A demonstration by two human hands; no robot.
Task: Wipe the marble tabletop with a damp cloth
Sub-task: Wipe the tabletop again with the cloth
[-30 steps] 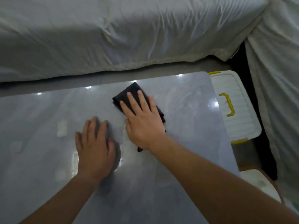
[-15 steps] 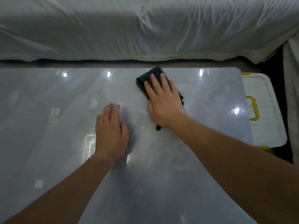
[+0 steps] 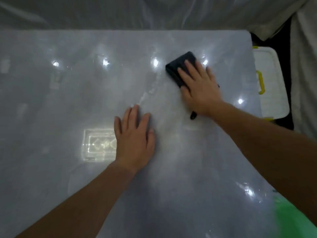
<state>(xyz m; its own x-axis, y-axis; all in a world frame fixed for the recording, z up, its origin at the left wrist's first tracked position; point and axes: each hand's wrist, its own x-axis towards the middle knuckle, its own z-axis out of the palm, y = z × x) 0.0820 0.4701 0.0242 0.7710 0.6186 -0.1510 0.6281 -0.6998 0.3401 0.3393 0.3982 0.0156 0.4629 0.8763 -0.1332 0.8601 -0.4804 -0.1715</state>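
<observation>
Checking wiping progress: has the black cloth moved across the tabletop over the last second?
Yes. The black cloth under the right hand has slid rightward, toward the tabletop's right edge and the white bin.

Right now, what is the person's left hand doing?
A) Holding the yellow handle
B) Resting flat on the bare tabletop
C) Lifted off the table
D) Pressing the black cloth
B: the left hand lies flat on the marble tabletop, while the right hand presses the black cloth.

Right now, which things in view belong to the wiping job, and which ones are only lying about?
Belong to the job:
marble tabletop
black cloth
right hand, flat on the cloth
left hand, flat on the tabletop

Only lying about:
white bin with yellow handle
pale fabric cover
</observation>
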